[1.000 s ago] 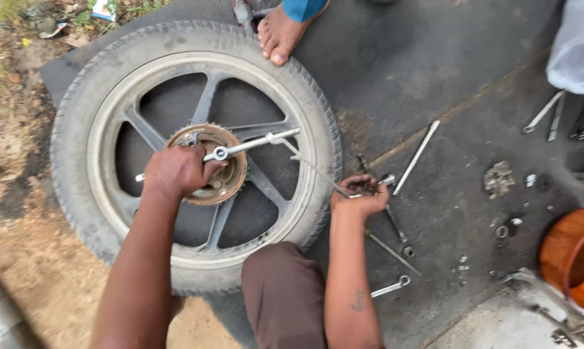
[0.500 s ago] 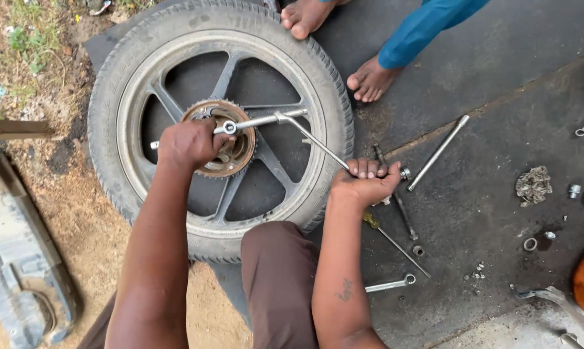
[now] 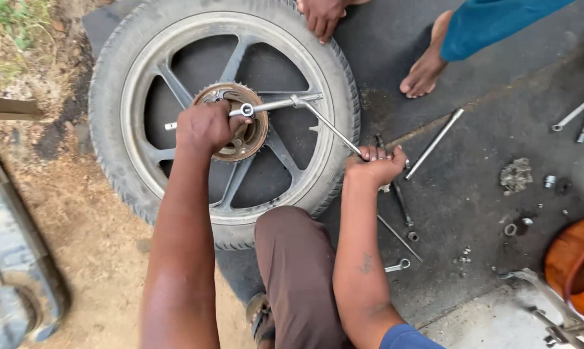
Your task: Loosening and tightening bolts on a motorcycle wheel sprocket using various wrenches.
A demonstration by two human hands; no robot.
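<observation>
Compared with half a second ago, the view has closed in and the right hand (image 3: 374, 165) has slid a little outward along the long wrench handle (image 3: 331, 126), now at the tyre's outer edge. A motorcycle wheel (image 3: 224, 119) lies flat on dark ground, its rusty sprocket (image 3: 240, 123) facing up. The left hand (image 3: 205, 127) is clenched around the short bar (image 3: 169, 126) at the hub, over the sprocket, steadying the tool head on the axle nut. The right hand is a closed fist grasping the far end of the handle, just past the rim.

A knee (image 3: 292, 258) presses against the tyre from below. Another person's hand (image 3: 321, 16) rests on the tyre's far edge, with a bare foot (image 3: 427, 64) nearby. Loose rods (image 3: 434, 143), a spanner (image 3: 395, 265), washers and an orange bucket (image 3: 576, 265) lie to the right.

To turn the nut well, judging from this, keep the socket square on it, press down at the hub, and pull the handle's end smoothly while the wheel is braced.
</observation>
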